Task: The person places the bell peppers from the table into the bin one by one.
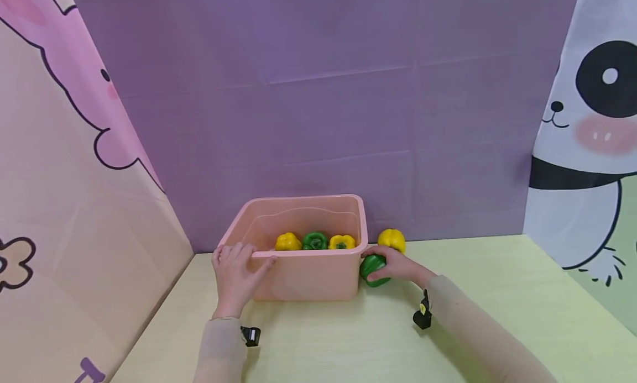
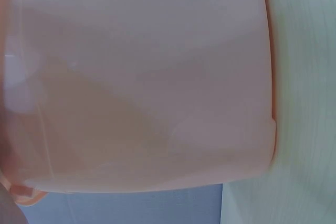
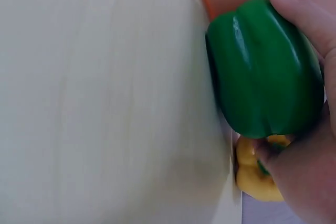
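Observation:
My right hand (image 1: 402, 265) grips a green bell pepper (image 1: 369, 266) from above, beside the right wall of a pink plastic bin (image 1: 308, 279). In the right wrist view the thumb and fingers wrap round this green pepper (image 3: 265, 72), close to the tabletop. My left hand (image 1: 234, 281) holds the bin's front rim near its left corner, fingers over the edge and thumb along the front. The left wrist view shows mostly the bin wall (image 2: 142, 87). Inside the bin lie two yellow bell peppers (image 1: 288, 242) and a green one (image 1: 315, 241), their lower parts hidden.
Another yellow bell pepper (image 1: 392, 240) lies on the table right of the bin, just behind my right hand. The pale wooden table (image 1: 328, 339) meets a purple cloth backdrop (image 1: 318, 95) behind the bin. Printed cartoon panels stand left and right.

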Available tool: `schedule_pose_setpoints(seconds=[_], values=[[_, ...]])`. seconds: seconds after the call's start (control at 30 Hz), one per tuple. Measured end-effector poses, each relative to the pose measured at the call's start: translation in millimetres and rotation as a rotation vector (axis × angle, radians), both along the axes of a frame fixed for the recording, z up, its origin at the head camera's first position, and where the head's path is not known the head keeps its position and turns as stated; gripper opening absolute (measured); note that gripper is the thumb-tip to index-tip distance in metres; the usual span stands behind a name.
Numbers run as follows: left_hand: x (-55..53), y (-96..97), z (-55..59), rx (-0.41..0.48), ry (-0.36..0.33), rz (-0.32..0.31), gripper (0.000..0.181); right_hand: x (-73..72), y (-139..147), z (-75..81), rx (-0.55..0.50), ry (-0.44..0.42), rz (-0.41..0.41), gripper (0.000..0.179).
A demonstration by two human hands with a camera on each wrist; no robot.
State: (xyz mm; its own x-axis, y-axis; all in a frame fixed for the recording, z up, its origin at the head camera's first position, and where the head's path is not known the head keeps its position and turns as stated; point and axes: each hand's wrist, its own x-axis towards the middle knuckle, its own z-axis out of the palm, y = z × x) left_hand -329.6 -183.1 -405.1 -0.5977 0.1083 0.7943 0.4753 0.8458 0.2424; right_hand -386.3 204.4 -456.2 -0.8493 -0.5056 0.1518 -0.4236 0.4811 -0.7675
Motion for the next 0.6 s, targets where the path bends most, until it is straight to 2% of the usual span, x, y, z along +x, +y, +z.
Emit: schedule_pose_setpoints(seconds=[0.1,0.27,0.6], values=[[0.3,-0.2,-0.3,0.001,-0.002,-0.003,0.044,2.5,1.9,-0.1,0.017,-0.005,0.000,0.054],[0.0,-1.0,-1.3,-0.002,-0.006,-0.002,0.045,6.4,6.2,-3.1,0.048,-0.034,-0.046,0.051],[-1.7,-0.9,-2.3,0.006,0.004,-0.007,0.046,19.7,14.7,-0.6,-0.029,-0.089,-0.085,0.050]])
